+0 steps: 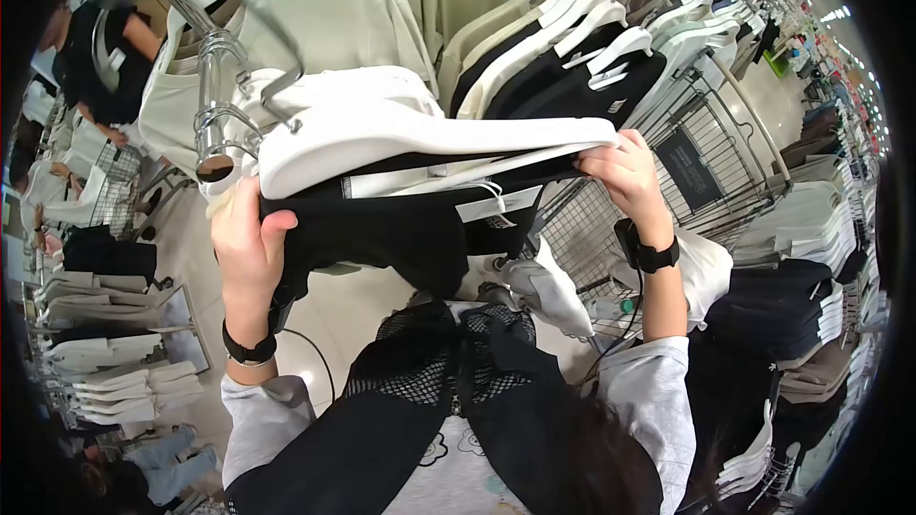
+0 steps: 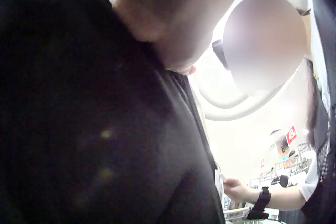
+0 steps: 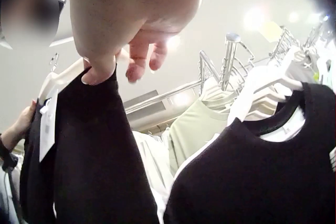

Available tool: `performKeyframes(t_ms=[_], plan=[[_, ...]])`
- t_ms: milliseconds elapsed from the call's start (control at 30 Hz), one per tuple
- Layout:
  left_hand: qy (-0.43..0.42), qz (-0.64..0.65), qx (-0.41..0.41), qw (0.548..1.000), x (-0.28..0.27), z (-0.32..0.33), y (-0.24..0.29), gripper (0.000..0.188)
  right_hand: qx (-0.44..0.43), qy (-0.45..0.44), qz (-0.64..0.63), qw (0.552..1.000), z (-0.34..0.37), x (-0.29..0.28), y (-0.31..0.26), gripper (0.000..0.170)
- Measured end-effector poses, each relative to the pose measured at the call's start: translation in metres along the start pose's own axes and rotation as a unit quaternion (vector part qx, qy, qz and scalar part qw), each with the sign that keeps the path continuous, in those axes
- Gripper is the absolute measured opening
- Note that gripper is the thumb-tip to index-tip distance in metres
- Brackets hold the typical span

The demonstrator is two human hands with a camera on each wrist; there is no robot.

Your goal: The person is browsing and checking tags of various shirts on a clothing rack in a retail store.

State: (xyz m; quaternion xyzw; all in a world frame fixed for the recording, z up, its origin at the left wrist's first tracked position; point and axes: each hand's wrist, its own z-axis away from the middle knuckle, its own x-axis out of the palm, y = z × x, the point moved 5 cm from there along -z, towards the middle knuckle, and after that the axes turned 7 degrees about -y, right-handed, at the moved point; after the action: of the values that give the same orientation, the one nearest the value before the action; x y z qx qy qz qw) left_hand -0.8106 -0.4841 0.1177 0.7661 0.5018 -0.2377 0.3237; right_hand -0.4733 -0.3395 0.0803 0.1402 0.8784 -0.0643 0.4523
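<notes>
A black garment (image 1: 372,229) hangs on a white hanger (image 1: 429,133) at the end of a chrome rail, a white tag (image 1: 498,204) dangling at its neck. My left hand (image 1: 248,238) grips the garment and hanger at the left shoulder, thumb at the front. At the other shoulder my right hand (image 1: 622,176) pinches the cloth near the hanger's tip. The right wrist view shows the thumb and a finger of the right hand (image 3: 134,19) on the black cloth (image 3: 89,145). In the left wrist view black fabric (image 2: 105,129) hides most of the left hand's fingers.
Light green shirts (image 1: 334,24) hang behind the rail, with black and white ones (image 1: 572,76) beside them. A metal shopping cart (image 1: 754,148) stands at the right, holding a dark sign. Another person (image 1: 100,67) is at the upper left by a cart. Clothing racks line both sides.
</notes>
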Motion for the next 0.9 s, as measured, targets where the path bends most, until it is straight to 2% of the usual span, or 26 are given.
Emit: performKeyframes(t_ms=[33, 67, 200, 367, 467, 567, 600, 733, 767, 833, 900], plan=[[0.010, -0.011, 0.015, 1.000, 0.003, 0.005, -0.002, 0.057, 0.001, -0.003, 0.003, 1.000, 0.001, -0.005, -0.001, 0.015], [-0.022, -0.018, -0.004, 1.000, 0.006, 0.011, -0.010, 0.060, 0.001, -0.012, 0.022, 1.000, 0.004, -0.010, -0.003, 0.016], [0.005, 0.004, -0.007, 1.000, 0.020, 0.035, -0.032, 0.069, -0.041, -0.049, 0.047, 0.997, 0.003, -0.035, -0.012, 0.012], [0.006, -0.007, -0.002, 1.000, 0.027, 0.062, -0.057, 0.068, -0.067, -0.102, 0.033, 0.992, -0.013, -0.060, -0.029, 0.011], [0.046, -0.004, 0.014, 0.999, 0.030, 0.069, -0.060, 0.068, -0.051, -0.162, 0.011, 0.985, -0.018, -0.065, -0.038, 0.010], [0.047, 0.031, 0.001, 0.998, 0.044, 0.079, -0.063, 0.068, -0.041, -0.183, 0.009, 0.982, -0.025, -0.068, -0.047, 0.011], [0.029, 0.051, -0.020, 0.998, 0.048, 0.082, -0.066, 0.068, -0.014, -0.200, 0.023, 0.979, -0.022, -0.065, -0.050, 0.012], [0.002, 0.100, -0.082, 0.992, 0.058, 0.093, -0.059, 0.069, 0.053, -0.160, 0.099, 0.981, -0.010, -0.058, -0.050, 0.010], [0.033, 0.111, -0.061, 0.991, 0.058, 0.089, -0.047, 0.067, 0.054, -0.164, 0.099, 0.980, -0.004, -0.054, -0.046, 0.010], [0.001, 0.115, -0.020, 0.993, 0.056, 0.089, -0.041, 0.065, 0.082, -0.118, 0.097, 0.985, 0.003, -0.054, -0.035, 0.009], [-0.020, 0.121, -0.040, 0.992, 0.063, 0.097, -0.050, 0.065, 0.068, -0.122, 0.093, 0.986, 0.004, -0.054, -0.036, 0.009]])
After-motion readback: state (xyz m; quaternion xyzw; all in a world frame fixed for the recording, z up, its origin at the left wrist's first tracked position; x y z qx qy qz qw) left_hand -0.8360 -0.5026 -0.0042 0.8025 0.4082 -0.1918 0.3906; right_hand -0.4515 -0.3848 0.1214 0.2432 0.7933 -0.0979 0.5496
